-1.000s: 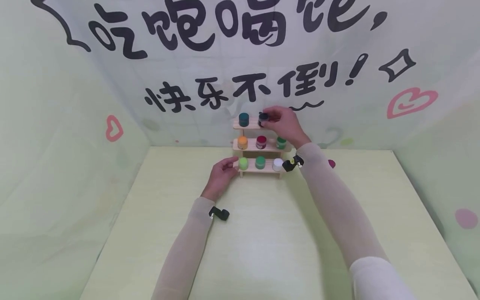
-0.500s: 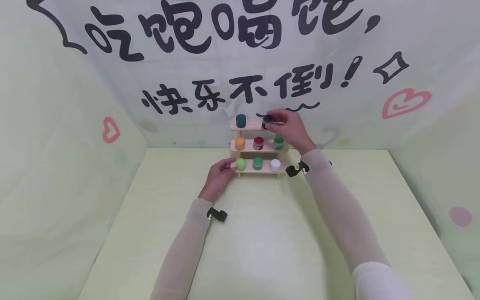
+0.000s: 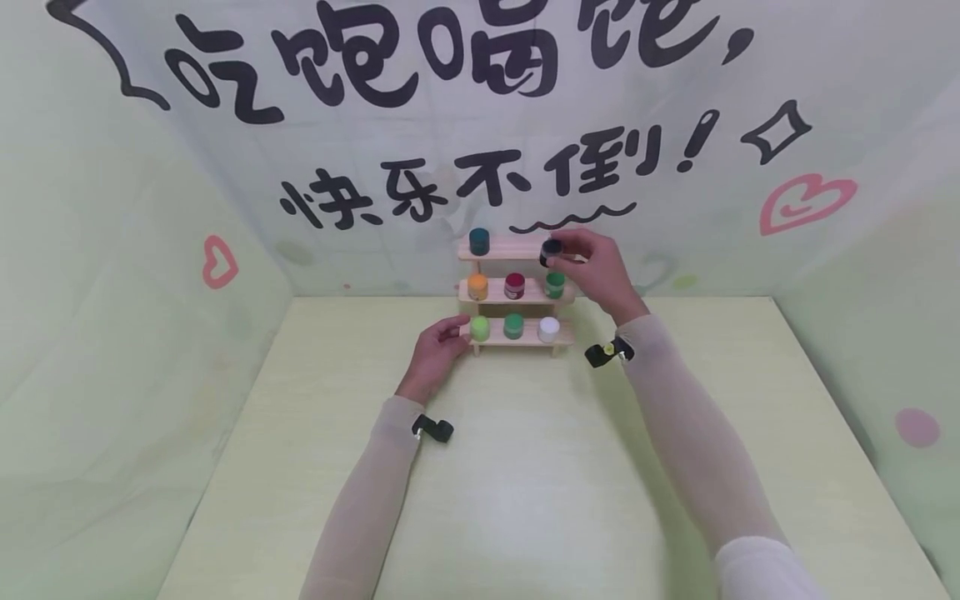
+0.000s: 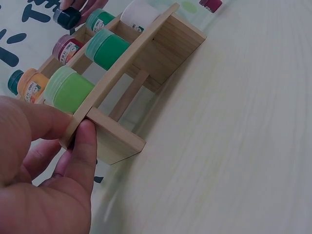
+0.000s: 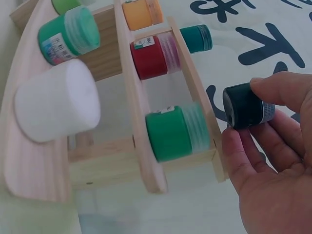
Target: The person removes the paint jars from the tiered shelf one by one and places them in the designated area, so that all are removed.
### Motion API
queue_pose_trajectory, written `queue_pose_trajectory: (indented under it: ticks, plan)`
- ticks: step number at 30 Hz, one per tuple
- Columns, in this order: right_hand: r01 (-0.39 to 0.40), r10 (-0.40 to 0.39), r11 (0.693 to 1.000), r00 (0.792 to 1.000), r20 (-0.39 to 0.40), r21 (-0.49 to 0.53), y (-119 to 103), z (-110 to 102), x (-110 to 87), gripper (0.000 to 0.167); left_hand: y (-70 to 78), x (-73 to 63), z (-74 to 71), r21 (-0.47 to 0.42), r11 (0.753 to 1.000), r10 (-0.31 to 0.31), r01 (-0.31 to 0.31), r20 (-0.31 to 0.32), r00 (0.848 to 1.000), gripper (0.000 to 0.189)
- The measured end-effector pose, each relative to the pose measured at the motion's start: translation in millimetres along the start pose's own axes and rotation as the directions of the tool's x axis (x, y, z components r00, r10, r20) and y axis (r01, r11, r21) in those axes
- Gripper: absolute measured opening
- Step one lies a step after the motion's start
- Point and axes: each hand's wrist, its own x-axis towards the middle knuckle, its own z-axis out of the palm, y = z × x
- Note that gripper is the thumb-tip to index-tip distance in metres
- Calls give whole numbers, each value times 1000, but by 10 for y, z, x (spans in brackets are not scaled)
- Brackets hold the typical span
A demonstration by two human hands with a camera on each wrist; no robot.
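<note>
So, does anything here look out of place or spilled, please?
A dark pink jar sits apart from the wooden stand, past its right end, while the other visible jars are on it, except the almost black jar in the right hand. No spill shows.

Pale table (image 3: pixel 525 467) with a wooden rack (image 3: pixel 513 250) and a magenta jar (image 4: pixel 211 4) on it. Three jars (image 3: pixel 513 327) bottom tier, three more (image 3: pixel 514 286) middle, teal jar (image 3: pixel 479 242) up top.

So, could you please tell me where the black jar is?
In the head view, the black jar is held in the right hand at the right end of the top shelf, above the green jar on the middle shelf.
</note>
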Motion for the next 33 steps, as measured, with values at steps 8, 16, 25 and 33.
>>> queue_pose_trajectory:
  ticks: [8, 16, 25, 33]
  plan:
    - [33, -33, 999, 999, -23, 14, 123, -128, -129, 45, -15, 16, -16, 7, 1000, 0, 0, -1, 1000, 43]
    - [15, -15, 1000, 999, -38, 22, 229, -246, -284, 43, -17, 10, -15, -2, 1000, 4, -4, 1, 1000, 41]
    - [-12, 13, 1000, 999, -48, 22, 431, -405, -518, 45, -23, 7, 4, 13, 1000, 7, -7, -10, 1000, 41]
    - [-86, 89, 996, 993, -73, 38, 595, -565, -695, 50, -23, 5, -2, 30, 999, 13, -13, -21, 1000, 40]
